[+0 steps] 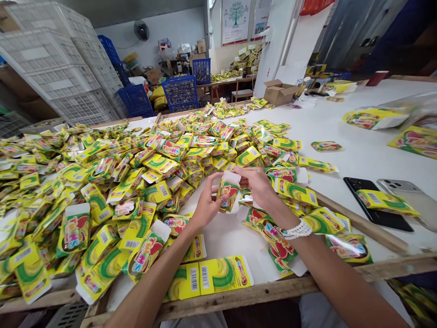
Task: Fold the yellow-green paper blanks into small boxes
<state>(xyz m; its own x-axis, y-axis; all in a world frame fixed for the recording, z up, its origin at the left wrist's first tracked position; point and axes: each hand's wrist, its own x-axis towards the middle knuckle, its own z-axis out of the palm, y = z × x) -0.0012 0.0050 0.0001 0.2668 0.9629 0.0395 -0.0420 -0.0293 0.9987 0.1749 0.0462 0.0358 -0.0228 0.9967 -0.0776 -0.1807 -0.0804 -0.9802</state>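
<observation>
While the left hand [205, 206] and right hand [256, 184] grasp a small carton [228, 193] — both pinching it — yellow packets [112, 182] heap at ten o'clock.

Single view, from a camera worn on the person's head. Faces forward and down across the table [358, 132], looking from just behind its near wooden edge [205, 296]. Near field: left hand [206, 205] and right hand [257, 187] sit close to the lens, forearms entering from the bottom of frame, the held packet [228, 193] just below centre. Far field: back wall [177, 27] along the top. Wide angle; stacked white crates [58, 68] appear to lean at frame left.
</observation>
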